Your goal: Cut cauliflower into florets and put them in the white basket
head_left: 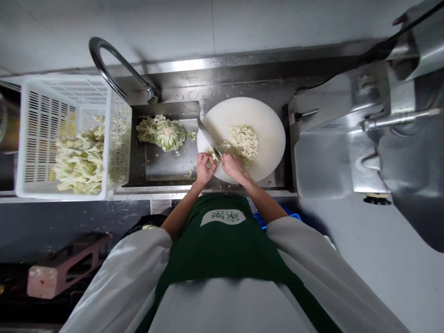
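One steel bench (183, 95): runs across the middle of the frame and carries everything in use here.
Machine (322, 162): bulky metal, filling the right of the frame beyond the cutting spot.
Crate (120, 152): white, slotted, at the left of the frame; heaped cauliflower pieces (81, 162) lie inside, and the slots would probably let water drain.
Sink (163, 169): left of centre, between crate and board, perhaps a handy halfway spot for uncut produce.
Board (270, 148): round and white, at the centre of the frame, straight before the apron, which I'd guess spares the person any reaching.
Cauliflower heads (168, 134): in the sink, spread left to right, one with its pale stem turned up.
Chopped heap (244, 141): small bits right of the blade, likely leaving the left edge of the board for cutting.
Knife (209, 137): over the board's left side, long axis slanting, tip toward the upper left, handle toward the lower right.
Right hand (234, 167): clamped round the knife handle.
Left hand (205, 169): fingers curled at the board's lower left edge; I can't tell whether they pinch anything.
Floret (212, 154): at those fingertips, beside the blade; too small to read its direction.
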Available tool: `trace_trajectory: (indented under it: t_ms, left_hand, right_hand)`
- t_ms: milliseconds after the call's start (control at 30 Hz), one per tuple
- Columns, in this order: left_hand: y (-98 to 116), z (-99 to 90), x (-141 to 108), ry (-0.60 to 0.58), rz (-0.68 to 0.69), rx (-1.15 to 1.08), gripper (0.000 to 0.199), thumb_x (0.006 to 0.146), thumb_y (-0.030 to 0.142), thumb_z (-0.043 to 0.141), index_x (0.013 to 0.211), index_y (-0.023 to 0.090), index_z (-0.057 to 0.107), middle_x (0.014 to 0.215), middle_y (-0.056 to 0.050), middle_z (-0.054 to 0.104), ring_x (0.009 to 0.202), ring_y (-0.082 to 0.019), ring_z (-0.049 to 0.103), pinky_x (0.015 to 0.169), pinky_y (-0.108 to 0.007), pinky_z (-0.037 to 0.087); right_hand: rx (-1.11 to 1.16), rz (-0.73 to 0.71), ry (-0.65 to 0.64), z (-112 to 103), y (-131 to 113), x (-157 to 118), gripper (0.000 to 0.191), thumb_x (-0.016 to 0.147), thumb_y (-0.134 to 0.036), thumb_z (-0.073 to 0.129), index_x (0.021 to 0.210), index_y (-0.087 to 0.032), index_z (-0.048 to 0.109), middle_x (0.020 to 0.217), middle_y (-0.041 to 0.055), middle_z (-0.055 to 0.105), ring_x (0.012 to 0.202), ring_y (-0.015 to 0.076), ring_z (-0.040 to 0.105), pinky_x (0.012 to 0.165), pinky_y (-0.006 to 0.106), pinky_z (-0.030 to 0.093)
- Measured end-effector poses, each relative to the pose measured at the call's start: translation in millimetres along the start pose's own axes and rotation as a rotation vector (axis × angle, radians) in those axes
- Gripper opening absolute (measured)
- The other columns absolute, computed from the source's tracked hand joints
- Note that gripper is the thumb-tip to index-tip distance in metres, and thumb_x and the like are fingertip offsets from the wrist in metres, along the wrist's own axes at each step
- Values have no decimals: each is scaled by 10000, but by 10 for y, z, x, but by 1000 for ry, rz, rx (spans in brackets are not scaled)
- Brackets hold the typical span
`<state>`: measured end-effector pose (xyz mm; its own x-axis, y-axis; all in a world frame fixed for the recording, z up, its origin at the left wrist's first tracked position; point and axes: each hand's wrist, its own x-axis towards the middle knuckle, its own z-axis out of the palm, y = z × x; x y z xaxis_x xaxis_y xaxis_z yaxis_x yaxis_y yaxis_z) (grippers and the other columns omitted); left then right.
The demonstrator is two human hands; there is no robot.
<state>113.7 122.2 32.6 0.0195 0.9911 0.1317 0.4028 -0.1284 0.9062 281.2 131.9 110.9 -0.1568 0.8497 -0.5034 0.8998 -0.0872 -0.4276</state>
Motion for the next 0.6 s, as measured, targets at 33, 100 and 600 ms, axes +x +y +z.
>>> trace_trajectory:
  t_ms: [33,100,600]
  left_hand:
    - [-12,3,-16,44,-9,31,166,766,278,779,856,229,648,978,-79,587,1053,-276,557,1008,-468,466]
    - [-28,4,-24,113,-40,34,192,779,280,773,912,225,646,1034,-93,570,1107,-281,535,986,-455,483]
    - [-50,33,146,68,-21,-84,164,842,412,758,890,258,731,1105,-88,575,1119,-268,579,1059,-485,492]
  right_hand:
    - [4,13,3,-13,50,1,433,1072,-301,313,1183,-130,695,1090,180,761,1015,273,722,853,312,514]
    - [3,52,7,-39,167,-32,426,1072,-302,322,1201,-115,682,1129,186,750,1062,275,708,883,316,508]
    - [-51,44,77,6,-108,-273,483,1093,-343,227,1328,-119,584,1063,187,757,1007,289,722,887,363,512]
